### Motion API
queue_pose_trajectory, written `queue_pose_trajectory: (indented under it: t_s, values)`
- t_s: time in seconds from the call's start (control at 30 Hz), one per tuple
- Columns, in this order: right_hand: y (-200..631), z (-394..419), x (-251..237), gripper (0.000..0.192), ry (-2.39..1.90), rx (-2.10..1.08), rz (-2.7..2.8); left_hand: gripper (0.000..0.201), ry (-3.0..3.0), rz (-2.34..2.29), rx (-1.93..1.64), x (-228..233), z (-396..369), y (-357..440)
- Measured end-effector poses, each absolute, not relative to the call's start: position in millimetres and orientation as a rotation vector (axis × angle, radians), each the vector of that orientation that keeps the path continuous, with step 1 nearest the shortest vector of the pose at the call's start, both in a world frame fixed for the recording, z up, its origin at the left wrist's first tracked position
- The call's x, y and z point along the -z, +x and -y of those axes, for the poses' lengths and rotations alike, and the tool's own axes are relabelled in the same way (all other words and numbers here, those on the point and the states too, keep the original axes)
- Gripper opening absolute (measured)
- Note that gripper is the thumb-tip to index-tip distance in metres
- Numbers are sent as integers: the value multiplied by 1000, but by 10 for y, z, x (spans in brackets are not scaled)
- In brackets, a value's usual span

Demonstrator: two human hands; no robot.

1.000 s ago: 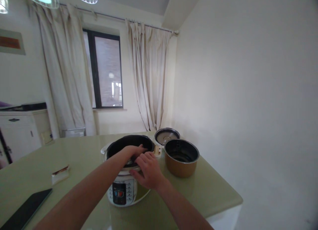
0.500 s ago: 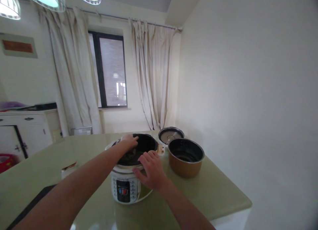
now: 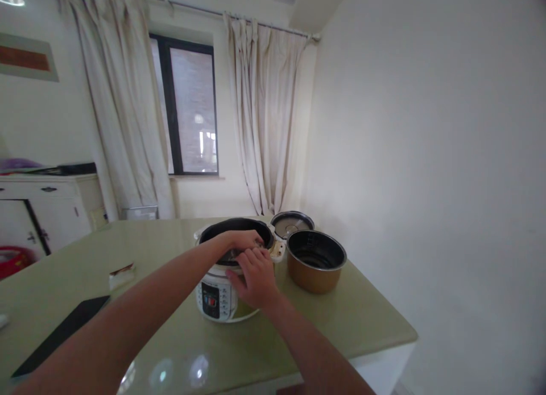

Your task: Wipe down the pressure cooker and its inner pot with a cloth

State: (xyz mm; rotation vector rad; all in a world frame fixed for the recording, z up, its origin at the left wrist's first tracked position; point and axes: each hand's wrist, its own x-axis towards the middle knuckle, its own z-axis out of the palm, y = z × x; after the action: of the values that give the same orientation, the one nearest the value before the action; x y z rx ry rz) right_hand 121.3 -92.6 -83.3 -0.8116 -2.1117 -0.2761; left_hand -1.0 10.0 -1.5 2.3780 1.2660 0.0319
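A white electric pressure cooker (image 3: 214, 297) without its lid stands on the table, its control panel facing me. My left hand (image 3: 245, 240) reaches across its dark opening to the inner right wall. The left fingers are curled, with a small greyish bit of something at their tips that I cannot make out. My right hand (image 3: 256, 277) grips the cooker's front right rim, thumb outside and fingers over the edge. Right beside the cooker sits a gold-coloured inner pot (image 3: 315, 278) with a black inside. Behind that pot lies a round lid (image 3: 292, 224), its underside up.
The pale green table (image 3: 362, 327) has its right edge near a white wall. On the left lie a flat black object (image 3: 63, 332) and a small white packet (image 3: 121, 277). A white cabinet (image 3: 55, 213) and a red basin (image 3: 15, 261) stand beyond.
My left hand has moved from the cooker's far side to its right inner wall, close to my right hand. My right hand stays on the rim. The view has tilted slightly down.
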Motion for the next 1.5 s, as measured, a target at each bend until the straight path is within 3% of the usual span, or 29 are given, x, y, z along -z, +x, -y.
queue_pose_trajectory:
  t_s: [0.27,0.53,0.77,1.03,1.23,1.5]
  values:
    - [1296,924,749,27,-796,283,2200,36,2364,-1605,324,-173,106,-498]
    - [1283,916,748,27,-801,271,2154,45,2484,-2013,111,-82,150,-689]
    - [1277,866,798,28,-726,309,2098,51,2325,-1920,171,88,-31,-675]
    - [1228,803,864,29,-743,339,2029,32,2178,-1602,137,33,8,-726]
    - [1227,794,871,32,-756,378,2033,41,2182,-1375,-213,-51,353,-624]
    - [1218,696,961,26,-768,452,2028,60,1550,-1227,-1488,-270,899,-1076]
